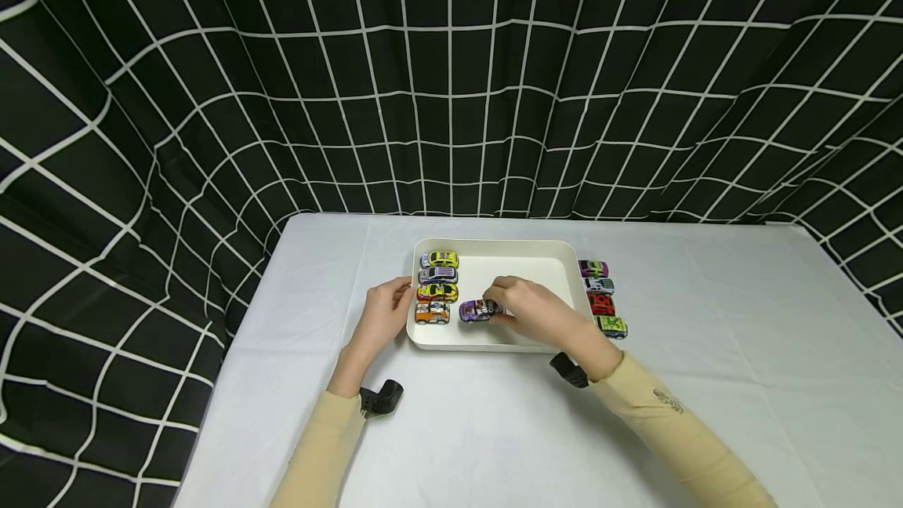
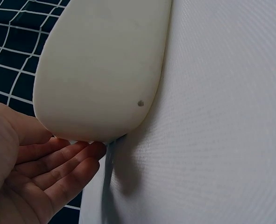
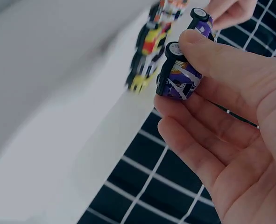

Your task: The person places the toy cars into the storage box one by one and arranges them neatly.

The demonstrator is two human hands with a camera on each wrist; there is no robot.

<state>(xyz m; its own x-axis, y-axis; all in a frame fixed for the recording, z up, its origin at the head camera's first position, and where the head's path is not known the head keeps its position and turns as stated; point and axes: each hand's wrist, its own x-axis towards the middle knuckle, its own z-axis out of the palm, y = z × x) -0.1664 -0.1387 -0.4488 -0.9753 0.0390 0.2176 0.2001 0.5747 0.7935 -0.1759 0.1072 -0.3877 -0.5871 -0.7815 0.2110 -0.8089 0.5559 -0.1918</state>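
A white tray point(image 1: 522, 339) lies on the table with a column of toy cars along its left side: a yellow one point(image 1: 440, 259), a silver one point(image 1: 438, 275), a yellow-and-red one point(image 1: 437, 292) and an orange-and-white one point(image 1: 433, 313). My right hand point(image 1: 532, 310) pinches a purple toy car point(image 1: 474, 310) between thumb and fingers over the tray floor, right of the orange car. Its wheels face the camera in the right wrist view. At the tray's left end, my left hand point(image 1: 384, 312) touches the outer wall with extended fingers point(image 2: 77, 179).
Right of the tray stand more toy cars in a column: purple-and-green point(image 1: 593, 268), light blue point(image 1: 599, 285), red point(image 1: 602, 304) and lime green point(image 1: 611, 326). A white cloth point(image 1: 705, 351) covers the table. Behind it hangs a black curtain point(image 1: 466, 116) with white grid lines.
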